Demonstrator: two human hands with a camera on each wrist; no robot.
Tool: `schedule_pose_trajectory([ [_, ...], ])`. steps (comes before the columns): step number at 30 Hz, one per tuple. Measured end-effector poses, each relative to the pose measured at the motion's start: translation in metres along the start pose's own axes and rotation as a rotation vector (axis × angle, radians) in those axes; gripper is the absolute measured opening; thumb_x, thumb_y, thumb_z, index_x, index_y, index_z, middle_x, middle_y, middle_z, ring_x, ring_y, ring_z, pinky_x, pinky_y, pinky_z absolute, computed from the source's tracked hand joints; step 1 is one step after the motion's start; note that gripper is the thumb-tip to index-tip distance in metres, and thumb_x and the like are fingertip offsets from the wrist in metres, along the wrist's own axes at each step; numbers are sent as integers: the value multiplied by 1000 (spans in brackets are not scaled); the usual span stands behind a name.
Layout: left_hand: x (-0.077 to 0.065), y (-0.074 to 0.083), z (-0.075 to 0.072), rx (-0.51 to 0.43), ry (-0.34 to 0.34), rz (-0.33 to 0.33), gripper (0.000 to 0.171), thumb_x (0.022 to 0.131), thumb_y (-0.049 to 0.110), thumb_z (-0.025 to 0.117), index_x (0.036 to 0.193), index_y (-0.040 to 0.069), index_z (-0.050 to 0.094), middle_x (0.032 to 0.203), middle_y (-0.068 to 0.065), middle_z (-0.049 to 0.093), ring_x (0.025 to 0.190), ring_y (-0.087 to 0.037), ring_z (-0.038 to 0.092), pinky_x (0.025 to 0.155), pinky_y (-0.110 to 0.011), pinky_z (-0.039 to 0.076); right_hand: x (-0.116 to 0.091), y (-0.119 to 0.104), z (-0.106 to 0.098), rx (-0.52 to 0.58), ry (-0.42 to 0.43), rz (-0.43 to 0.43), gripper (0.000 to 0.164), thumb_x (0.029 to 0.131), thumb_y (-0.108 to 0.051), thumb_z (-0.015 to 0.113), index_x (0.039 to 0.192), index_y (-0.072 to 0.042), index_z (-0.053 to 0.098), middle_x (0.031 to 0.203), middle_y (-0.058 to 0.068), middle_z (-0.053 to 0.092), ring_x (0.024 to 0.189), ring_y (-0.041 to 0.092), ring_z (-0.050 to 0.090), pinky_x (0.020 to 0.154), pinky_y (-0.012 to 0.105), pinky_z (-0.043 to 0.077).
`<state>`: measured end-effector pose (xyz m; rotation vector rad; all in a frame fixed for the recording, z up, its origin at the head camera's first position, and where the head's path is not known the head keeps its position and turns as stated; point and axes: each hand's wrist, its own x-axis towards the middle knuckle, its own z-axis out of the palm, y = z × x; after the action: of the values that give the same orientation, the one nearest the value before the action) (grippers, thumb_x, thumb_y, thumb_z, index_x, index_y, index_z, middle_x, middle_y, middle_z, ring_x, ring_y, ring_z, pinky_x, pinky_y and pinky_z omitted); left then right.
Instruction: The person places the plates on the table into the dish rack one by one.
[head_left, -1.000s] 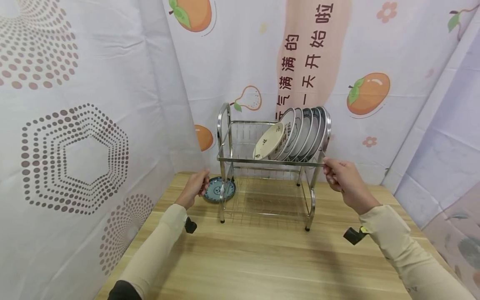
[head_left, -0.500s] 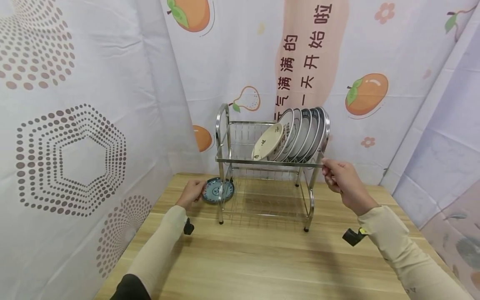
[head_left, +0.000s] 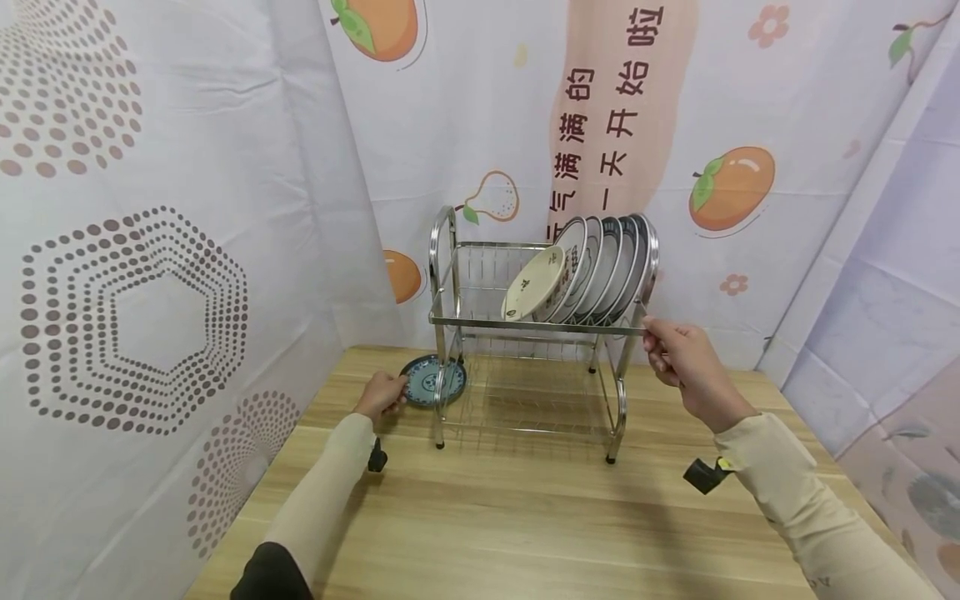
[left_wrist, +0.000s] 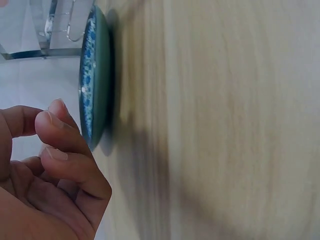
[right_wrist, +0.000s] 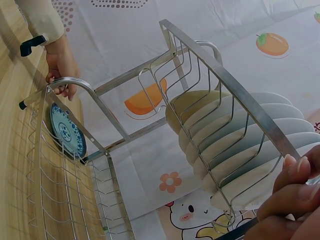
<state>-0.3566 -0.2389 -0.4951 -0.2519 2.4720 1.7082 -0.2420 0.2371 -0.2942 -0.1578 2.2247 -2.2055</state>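
A blue-and-white patterned plate (head_left: 424,381) lies flat on the table, partly behind the left leg of the metal dish rack (head_left: 525,323). My left hand (head_left: 381,393) is at the plate's left rim. In the left wrist view the fingers (left_wrist: 70,167) are loosely bent beside the plate (left_wrist: 96,80), with no part of it seen between them; whether they touch the rim is unclear. My right hand (head_left: 688,363) pinches the front right corner of the rack's upper tier. There, a cream plate (head_left: 534,283) leans against several white, dark-rimmed plates (head_left: 611,271).
The rack's lower wire tier (head_left: 540,400) stands low over the wooden table (head_left: 510,517). Printed curtains (head_left: 420,108) hang behind the rack and along both sides. A black wrist camera (head_left: 705,475) sits under the right sleeve.
My left hand has moved down to the left rim of the blue plate. My right hand stays at the rack corner, and the plates keep their places.
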Motion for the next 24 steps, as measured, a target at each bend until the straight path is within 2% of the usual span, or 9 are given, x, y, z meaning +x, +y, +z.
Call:
schedule_pose_trajectory([
  [7,4,-12,2,33,38,-70,34,105,23,53,86,-2,67,63,-4,63,47,-10,49,43,-24,39,1,3,0,-27,0,-3,42,108,-30,55,71,-11,61,56,-5,50,46,2,40,40,19,27],
  [17,11,-17,5,77,35,-47,34,105,22,53,82,0,65,60,-2,62,46,-10,49,44,-24,39,-1,3,-1,-40,10,-5,42,108,-32,55,71,-12,61,55,-5,49,45,2,39,40,19,26],
  [24,17,-18,7,113,54,-94,33,104,23,55,83,0,65,58,-2,60,44,-11,48,42,-25,41,-1,3,-2,-34,14,-10,43,108,-34,56,72,-11,61,56,-5,50,46,2,39,39,18,27],
])
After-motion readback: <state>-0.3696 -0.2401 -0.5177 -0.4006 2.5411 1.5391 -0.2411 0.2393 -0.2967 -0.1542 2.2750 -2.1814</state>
